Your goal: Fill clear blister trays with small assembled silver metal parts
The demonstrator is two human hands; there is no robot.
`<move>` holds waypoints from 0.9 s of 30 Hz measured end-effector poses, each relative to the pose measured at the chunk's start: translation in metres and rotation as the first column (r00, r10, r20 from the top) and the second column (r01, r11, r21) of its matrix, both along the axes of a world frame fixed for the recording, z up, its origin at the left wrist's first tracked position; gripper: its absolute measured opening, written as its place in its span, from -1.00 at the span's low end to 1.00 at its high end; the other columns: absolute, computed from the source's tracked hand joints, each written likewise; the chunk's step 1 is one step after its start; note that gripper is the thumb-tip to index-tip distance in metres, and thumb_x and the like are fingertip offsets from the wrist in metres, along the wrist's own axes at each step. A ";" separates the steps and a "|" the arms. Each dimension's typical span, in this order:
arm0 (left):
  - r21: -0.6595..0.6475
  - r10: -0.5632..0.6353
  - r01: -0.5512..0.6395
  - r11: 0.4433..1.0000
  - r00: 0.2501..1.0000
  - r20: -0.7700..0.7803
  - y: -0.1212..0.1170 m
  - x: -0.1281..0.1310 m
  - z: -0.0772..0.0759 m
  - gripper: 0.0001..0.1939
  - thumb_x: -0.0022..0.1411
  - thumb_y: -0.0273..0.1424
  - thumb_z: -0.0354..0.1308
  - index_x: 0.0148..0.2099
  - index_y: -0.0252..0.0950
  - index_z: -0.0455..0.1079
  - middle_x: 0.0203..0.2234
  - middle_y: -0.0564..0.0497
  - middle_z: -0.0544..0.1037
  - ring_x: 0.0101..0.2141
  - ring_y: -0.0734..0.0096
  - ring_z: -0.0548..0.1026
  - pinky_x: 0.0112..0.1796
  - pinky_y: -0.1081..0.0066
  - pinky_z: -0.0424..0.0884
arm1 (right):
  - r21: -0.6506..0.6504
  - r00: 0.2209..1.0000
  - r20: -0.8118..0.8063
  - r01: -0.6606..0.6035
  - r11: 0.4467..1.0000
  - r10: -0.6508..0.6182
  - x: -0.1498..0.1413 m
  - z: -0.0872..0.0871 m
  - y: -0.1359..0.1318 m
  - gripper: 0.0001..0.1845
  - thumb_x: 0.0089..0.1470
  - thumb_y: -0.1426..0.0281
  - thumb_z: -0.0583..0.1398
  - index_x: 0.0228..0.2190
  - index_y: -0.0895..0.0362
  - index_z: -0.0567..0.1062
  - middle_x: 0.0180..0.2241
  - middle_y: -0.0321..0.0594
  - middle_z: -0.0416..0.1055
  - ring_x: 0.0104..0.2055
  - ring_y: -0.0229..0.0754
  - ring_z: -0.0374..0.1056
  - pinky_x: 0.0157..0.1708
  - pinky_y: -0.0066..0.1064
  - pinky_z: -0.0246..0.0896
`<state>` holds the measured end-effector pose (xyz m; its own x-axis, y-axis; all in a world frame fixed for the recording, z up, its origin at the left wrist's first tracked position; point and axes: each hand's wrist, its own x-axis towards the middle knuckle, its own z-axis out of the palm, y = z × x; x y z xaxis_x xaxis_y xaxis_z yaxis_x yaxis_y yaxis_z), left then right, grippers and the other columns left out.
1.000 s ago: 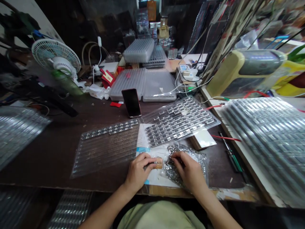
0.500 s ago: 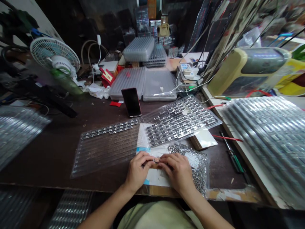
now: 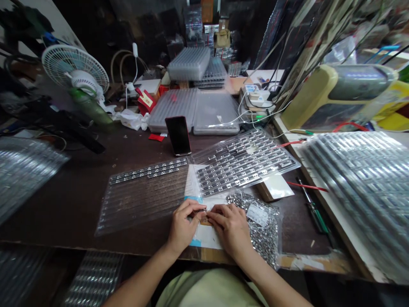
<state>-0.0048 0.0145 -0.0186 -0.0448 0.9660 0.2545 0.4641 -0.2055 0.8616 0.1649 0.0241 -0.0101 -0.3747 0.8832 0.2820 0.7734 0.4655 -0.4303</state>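
Observation:
Close together over the white paper point(image 3: 209, 236) at the table's front edge are my two hands, fingertips nearly meeting. My left hand point(image 3: 184, 224) is closed in a pinch on a small metal connector point(image 3: 202, 210), mostly hidden by the fingers. My right hand point(image 3: 230, 226) is also pinched, right beside that connector; whatever lies in its fingertips is too small to make out. By my right wrist lies a clear bag of small metal parts point(image 3: 266, 234). Beyond the hands, a plastic tray point(image 3: 244, 164) carries rows of connectors. To the left, another clear tray point(image 3: 140, 204) has connectors along its far rows only.
A phone point(image 3: 178, 135) stands upright behind the trays. A green-handled screwdriver point(image 3: 317, 217) lies at the right, near stacked clear trays point(image 3: 358, 179). At the back are a fan point(image 3: 76, 70) and more plastic trays point(image 3: 174, 108). A small white-topped box point(image 3: 276, 187) sits under the connector tray.
My right hand has shifted slightly left and its fingers have curled closer together at the connector. My left hand stays nearly in place. The camera view has moved a little.

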 end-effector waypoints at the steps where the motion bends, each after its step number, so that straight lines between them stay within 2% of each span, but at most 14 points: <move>1: -0.003 0.002 -0.002 1.000 1.000 0.000 0.000 0.000 0.000 -0.89 0.17 -0.45 0.17 -0.27 -0.26 0.52 -0.36 -0.02 0.50 -0.31 0.39 0.49 -0.34 0.48 0.40 | 0.016 0.999 0.045 -0.019 1.000 0.018 0.005 0.000 0.001 -0.78 0.16 0.31 0.14 -0.16 -0.11 0.52 -0.16 -0.29 0.47 -0.18 -0.19 0.27 -0.25 -0.32 0.06; 4: -0.017 0.003 -0.003 1.000 1.000 0.002 0.000 0.000 -0.001 -0.89 0.17 -0.44 0.17 -0.27 -0.26 0.52 -0.37 -0.02 0.50 -0.33 0.40 0.48 -0.35 0.49 0.40 | 0.062 0.966 0.218 -0.157 0.986 0.140 0.029 0.001 0.004 -0.68 0.19 0.40 0.08 -0.02 -0.03 0.43 0.04 -0.26 0.36 0.06 -0.12 0.18 -0.09 -0.29 0.07; 6: -0.028 0.004 -0.004 1.000 1.000 0.003 0.000 0.000 -0.001 -0.89 0.17 -0.44 0.17 -0.27 -0.26 0.52 -0.37 -0.02 0.50 -0.34 0.41 0.48 -0.37 0.49 0.40 | 0.058 0.931 0.299 -0.237 0.970 0.210 0.045 0.002 0.006 -0.65 0.19 0.44 0.07 -0.02 -0.03 0.42 0.05 -0.28 0.35 0.10 -0.11 0.16 -0.03 -0.27 0.04; 8: -0.035 0.009 -0.009 0.999 1.000 0.003 0.000 0.001 -0.001 -0.89 0.17 -0.44 0.17 -0.27 -0.26 0.53 -0.37 -0.02 0.50 -0.35 0.41 0.48 -0.38 0.50 0.40 | 0.064 0.921 0.315 -0.262 0.963 0.230 0.055 0.003 0.007 -0.67 0.17 0.47 0.07 -0.05 -0.01 0.44 0.01 -0.26 0.39 0.06 -0.13 0.20 -0.03 -0.28 0.06; 12: -0.046 0.012 -0.012 0.999 1.000 0.013 0.002 0.001 0.002 -0.89 0.16 -0.43 0.16 -0.29 -0.27 0.53 -0.38 -0.02 0.50 -0.36 0.41 0.48 -0.40 0.50 0.40 | 0.102 0.946 0.253 -0.233 0.967 0.201 0.055 0.001 0.007 -0.74 0.17 0.51 0.06 -0.16 0.08 0.48 -0.18 -0.19 0.47 -0.12 -0.15 0.30 -0.14 -0.33 0.16; 16: -0.056 0.013 -0.014 0.998 1.000 -0.015 0.005 0.002 0.010 -0.89 0.16 -0.44 0.17 -0.29 -0.27 0.53 -0.38 -0.02 0.52 -0.37 0.41 0.48 -0.42 0.49 0.39 | 0.101 0.971 0.173 -0.182 0.978 0.163 0.049 -0.002 0.008 -0.81 0.20 0.47 0.05 -0.28 0.10 0.47 -0.30 -0.19 0.46 -0.27 -0.18 0.30 -0.26 -0.35 0.18; 21: 0.019 -0.083 0.087 0.996 0.985 -0.151 0.007 0.013 0.016 -0.88 0.15 -0.46 0.20 -0.25 -0.23 0.53 -0.38 -0.01 0.51 -0.32 0.39 0.47 -0.29 0.43 0.39 | 0.140 0.994 0.031 -0.112 0.984 0.109 0.047 -0.004 0.009 -0.84 0.21 0.49 0.03 -0.31 0.14 0.42 -0.31 -0.16 0.42 -0.25 -0.17 0.27 -0.22 -0.33 0.16; 24: 0.042 -0.176 0.190 0.981 0.959 -0.223 0.005 0.022 0.014 -0.88 0.15 -0.45 0.20 -0.24 -0.22 0.53 -0.40 -0.01 0.52 -0.32 0.39 0.46 -0.27 0.42 0.39 | 0.128 0.996 -0.057 -0.064 0.990 0.072 0.049 -0.004 0.008 -0.86 0.18 0.52 0.04 -0.34 0.15 0.39 -0.39 -0.19 0.38 -0.31 -0.17 0.25 -0.26 -0.32 0.17; 27: 0.035 -0.202 0.219 0.975 0.941 -0.271 0.003 0.025 0.009 -0.88 0.16 -0.45 0.20 -0.23 -0.22 0.53 -0.39 -0.01 0.52 -0.33 0.39 0.46 -0.28 0.41 0.39 | 0.121 0.990 -0.118 -0.059 0.991 0.074 0.050 -0.003 0.006 -0.83 0.17 0.53 0.03 -0.25 0.14 0.39 -0.35 -0.18 0.39 -0.27 -0.17 0.26 -0.24 -0.32 0.20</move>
